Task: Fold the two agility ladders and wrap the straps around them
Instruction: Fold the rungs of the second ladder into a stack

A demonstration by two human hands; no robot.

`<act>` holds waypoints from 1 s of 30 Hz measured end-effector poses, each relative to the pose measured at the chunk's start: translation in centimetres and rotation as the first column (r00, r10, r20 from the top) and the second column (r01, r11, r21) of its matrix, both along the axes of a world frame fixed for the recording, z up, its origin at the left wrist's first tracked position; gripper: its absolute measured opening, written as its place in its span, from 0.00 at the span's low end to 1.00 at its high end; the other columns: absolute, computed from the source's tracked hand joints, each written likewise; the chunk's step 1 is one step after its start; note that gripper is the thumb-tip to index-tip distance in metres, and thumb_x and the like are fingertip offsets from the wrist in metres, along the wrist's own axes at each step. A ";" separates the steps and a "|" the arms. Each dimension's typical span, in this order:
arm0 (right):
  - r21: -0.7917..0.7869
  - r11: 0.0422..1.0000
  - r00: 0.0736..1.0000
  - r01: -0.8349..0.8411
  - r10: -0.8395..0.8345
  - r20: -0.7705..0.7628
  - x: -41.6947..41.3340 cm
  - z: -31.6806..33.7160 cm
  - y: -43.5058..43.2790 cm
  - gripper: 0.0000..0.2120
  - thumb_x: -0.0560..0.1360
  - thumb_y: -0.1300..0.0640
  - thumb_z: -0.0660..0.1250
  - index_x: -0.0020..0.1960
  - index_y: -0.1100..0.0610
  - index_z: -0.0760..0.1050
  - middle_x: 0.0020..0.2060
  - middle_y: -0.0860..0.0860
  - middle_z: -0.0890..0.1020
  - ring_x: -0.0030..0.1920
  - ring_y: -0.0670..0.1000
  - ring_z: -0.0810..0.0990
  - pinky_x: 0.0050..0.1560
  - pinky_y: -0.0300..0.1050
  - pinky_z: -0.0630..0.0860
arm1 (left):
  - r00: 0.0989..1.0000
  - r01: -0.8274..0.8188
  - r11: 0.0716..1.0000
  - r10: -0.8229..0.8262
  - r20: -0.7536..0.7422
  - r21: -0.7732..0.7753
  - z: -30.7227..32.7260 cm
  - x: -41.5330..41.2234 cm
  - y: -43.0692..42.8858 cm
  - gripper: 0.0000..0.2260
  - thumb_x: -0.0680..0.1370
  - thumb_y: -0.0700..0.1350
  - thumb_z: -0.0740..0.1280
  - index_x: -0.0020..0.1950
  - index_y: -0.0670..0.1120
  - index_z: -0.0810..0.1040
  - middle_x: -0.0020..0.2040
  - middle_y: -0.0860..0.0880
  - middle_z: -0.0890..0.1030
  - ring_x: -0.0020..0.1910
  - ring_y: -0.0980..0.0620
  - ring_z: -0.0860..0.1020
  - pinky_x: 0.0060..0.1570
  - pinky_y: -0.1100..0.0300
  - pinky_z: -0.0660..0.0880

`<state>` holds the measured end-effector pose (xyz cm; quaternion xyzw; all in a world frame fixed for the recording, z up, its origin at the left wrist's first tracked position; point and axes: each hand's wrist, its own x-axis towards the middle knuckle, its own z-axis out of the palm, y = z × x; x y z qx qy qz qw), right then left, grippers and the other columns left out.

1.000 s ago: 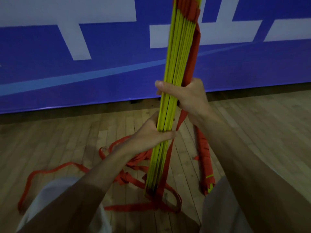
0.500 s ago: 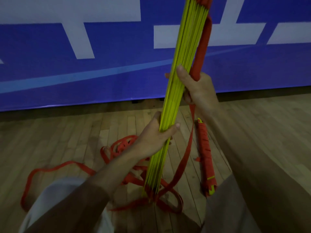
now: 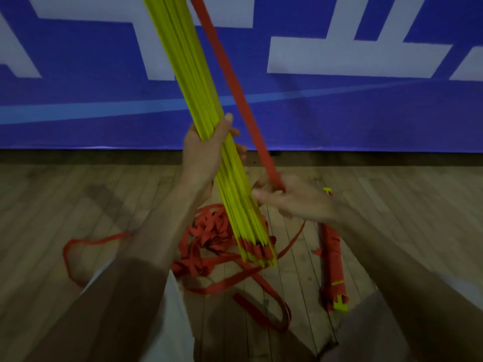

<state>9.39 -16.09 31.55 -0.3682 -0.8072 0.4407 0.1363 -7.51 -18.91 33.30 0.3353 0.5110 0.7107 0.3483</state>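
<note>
A bundle of yellow ladder rungs (image 3: 193,87) stands tilted, its top leaning left and out of frame, its red-tipped lower end just above the wooden floor. My left hand (image 3: 206,155) grips the bundle at mid-height. My right hand (image 3: 295,199), lower and to the right of the rungs, pinches a taut red strap (image 3: 235,82) that runs up beside the bundle to the top edge. Loose red straps (image 3: 209,236) lie tangled on the floor under the bundle. A second ladder (image 3: 333,262), folded and wrapped in red strap, lies on the floor at the right.
A blue banner (image 3: 339,113) with white shapes closes off the far side, just beyond the bundle. The wooden floor (image 3: 78,205) spreads left and right. One strap loop (image 3: 78,244) trails to the left near my knee; my pale trouser legs fill the bottom corners.
The bundle's top has swung from leaning right to leaning left. My left hand slid higher up the rungs. My right hand dropped down the strap, now pulled away from the bundle.
</note>
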 end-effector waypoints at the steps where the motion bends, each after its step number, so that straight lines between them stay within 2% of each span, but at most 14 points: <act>1: -0.013 0.999 0.996 -0.047 0.048 0.071 -0.7 -0.4 -0.5 0.17 0.68 0.38 0.69 0.52 0.45 0.75 0.45 0.44 0.83 0.37 0.34 0.79 0.39 0.31 0.75 | 1.000 -0.011 1.000 0.011 0.012 0.010 0.0 -0.1 -0.1 0.15 0.79 0.47 0.67 0.56 0.35 0.75 0.40 0.42 0.80 0.32 0.49 0.81 0.33 0.53 0.79; 3: 0.030 0.997 0.988 -0.076 0.071 0.134 -1.9 -1.3 -1.5 0.32 0.63 0.35 0.74 0.62 0.44 0.71 0.50 0.40 0.81 0.49 0.38 0.79 0.52 0.38 0.77 | 0.998 0.014 0.999 -0.016 0.054 0.030 0.0 0.1 -0.2 0.11 0.80 0.47 0.66 0.53 0.39 0.74 0.39 0.41 0.78 0.37 0.47 0.83 0.36 0.53 0.78; 4: 0.075 0.996 0.991 -0.057 0.047 0.122 -2.4 -1.7 -1.9 0.33 0.62 0.35 0.76 0.62 0.45 0.71 0.48 0.41 0.81 0.49 0.40 0.80 0.53 0.41 0.78 | 0.997 0.044 0.998 -0.046 0.068 0.034 0.0 0.1 -0.3 0.11 0.80 0.47 0.65 0.53 0.40 0.73 0.41 0.39 0.78 0.40 0.46 0.84 0.37 0.52 0.78; 7: 0.166 0.986 1.000 0.012 -0.014 0.014 -3.0 -1.9 -2.2 0.26 0.63 0.38 0.78 0.53 0.50 0.74 0.42 0.46 0.83 0.42 0.43 0.82 0.48 0.48 0.80 | 0.989 0.114 0.993 -0.117 0.087 0.045 0.2 0.0 -0.4 0.12 0.81 0.48 0.63 0.56 0.39 0.73 0.49 0.40 0.80 0.49 0.47 0.84 0.45 0.50 0.78; 9: 0.189 0.981 0.998 0.044 -0.036 -0.046 -2.9 -1.9 -2.1 0.25 0.62 0.38 0.78 0.51 0.51 0.75 0.40 0.47 0.83 0.41 0.44 0.82 0.48 0.52 0.80 | 0.983 0.145 0.987 -0.152 0.105 0.073 0.5 0.2 -0.4 0.16 0.79 0.46 0.66 0.62 0.37 0.73 0.54 0.41 0.80 0.52 0.47 0.83 0.48 0.50 0.79; 12: 0.189 0.978 0.989 0.088 -0.063 -0.135 -2.7 -1.5 -1.6 0.24 0.63 0.40 0.78 0.51 0.51 0.76 0.39 0.47 0.83 0.40 0.46 0.82 0.46 0.55 0.81 | 0.994 0.103 0.993 -0.105 0.041 0.050 0.1 0.5 -0.5 0.27 0.69 0.46 0.75 0.65 0.39 0.73 0.52 0.45 0.82 0.51 0.48 0.83 0.49 0.52 0.80; 14: 0.186 0.975 0.980 0.117 -0.083 -0.181 -2.6 -1.2 -1.2 0.24 0.63 0.41 0.77 0.54 0.50 0.76 0.41 0.48 0.84 0.42 0.46 0.84 0.46 0.55 0.81 | 0.998 0.049 0.999 -0.049 0.029 0.000 -0.3 0.8 -0.7 0.29 0.64 0.47 0.77 0.63 0.42 0.75 0.53 0.45 0.83 0.51 0.47 0.82 0.50 0.51 0.80; 17: 0.204 0.975 0.989 0.089 -0.062 -0.133 -2.5 -1.1 -1.6 0.26 0.63 0.38 0.77 0.55 0.49 0.76 0.43 0.46 0.84 0.44 0.44 0.83 0.48 0.53 0.81 | 0.997 0.058 0.998 -0.057 0.060 -0.029 -0.7 1.7 -0.5 0.21 0.64 0.42 0.77 0.55 0.41 0.78 0.50 0.43 0.84 0.51 0.41 0.82 0.49 0.48 0.80; 20: 0.223 0.974 0.999 0.041 -0.032 -0.041 -2.5 -1.0 -2.0 0.28 0.61 0.35 0.77 0.54 0.48 0.77 0.43 0.45 0.84 0.44 0.41 0.82 0.49 0.48 0.80 | 0.977 0.112 0.994 -0.108 0.184 -0.013 -0.8 2.8 -0.4 0.13 0.72 0.31 0.70 0.55 0.36 0.75 0.48 0.42 0.84 0.47 0.42 0.84 0.42 0.54 0.79; 21: 0.212 0.977 0.999 0.039 -0.031 -0.038 -2.2 -0.7 -1.9 0.26 0.62 0.36 0.77 0.52 0.48 0.78 0.42 0.45 0.85 0.43 0.40 0.82 0.48 0.46 0.80 | 0.972 0.124 0.992 -0.120 0.200 -0.007 -0.7 2.9 -0.5 0.11 0.74 0.32 0.69 0.56 0.36 0.74 0.47 0.42 0.83 0.47 0.43 0.84 0.42 0.55 0.79; 23: 0.153 0.987 0.996 0.040 -0.026 -0.090 -1.5 0.1 -1.4 0.20 0.63 0.40 0.78 0.49 0.49 0.80 0.39 0.44 0.85 0.41 0.39 0.82 0.46 0.41 0.80 | 0.971 0.149 0.989 -0.148 0.189 0.008 -0.6 2.6 -0.4 0.09 0.78 0.40 0.68 0.55 0.37 0.75 0.47 0.41 0.82 0.48 0.43 0.84 0.46 0.52 0.80; 26: 0.028 0.999 0.974 0.042 -0.034 -0.222 -0.6 0.5 -1.0 0.11 0.68 0.48 0.77 0.46 0.52 0.81 0.33 0.42 0.83 0.36 0.38 0.81 0.38 0.35 0.75 | 0.970 0.179 0.983 -0.171 0.171 -0.031 -0.3 2.1 -0.3 0.19 0.80 0.55 0.59 0.50 0.39 0.79 0.47 0.40 0.84 0.47 0.43 0.83 0.51 0.47 0.80; 28: -0.028 0.999 0.957 0.046 -0.052 -0.287 -0.4 0.2 -1.0 0.09 0.70 0.52 0.76 0.49 0.51 0.81 0.34 0.42 0.83 0.36 0.40 0.81 0.38 0.34 0.74 | 0.976 0.173 0.982 -0.159 0.151 -0.079 -0.3 1.8 -0.2 0.26 0.81 0.59 0.53 0.56 0.40 0.79 0.53 0.40 0.83 0.51 0.45 0.83 0.55 0.48 0.79; 30: -0.026 0.996 0.942 0.085 -0.089 -0.324 -0.4 -0.2 -1.0 0.12 0.70 0.53 0.76 0.52 0.52 0.81 0.38 0.45 0.85 0.41 0.43 0.84 0.42 0.37 0.77 | 0.981 0.165 0.981 -0.153 0.118 -0.104 -0.3 1.5 -0.3 0.28 0.82 0.60 0.50 0.63 0.40 0.77 0.57 0.41 0.83 0.55 0.47 0.82 0.58 0.50 0.78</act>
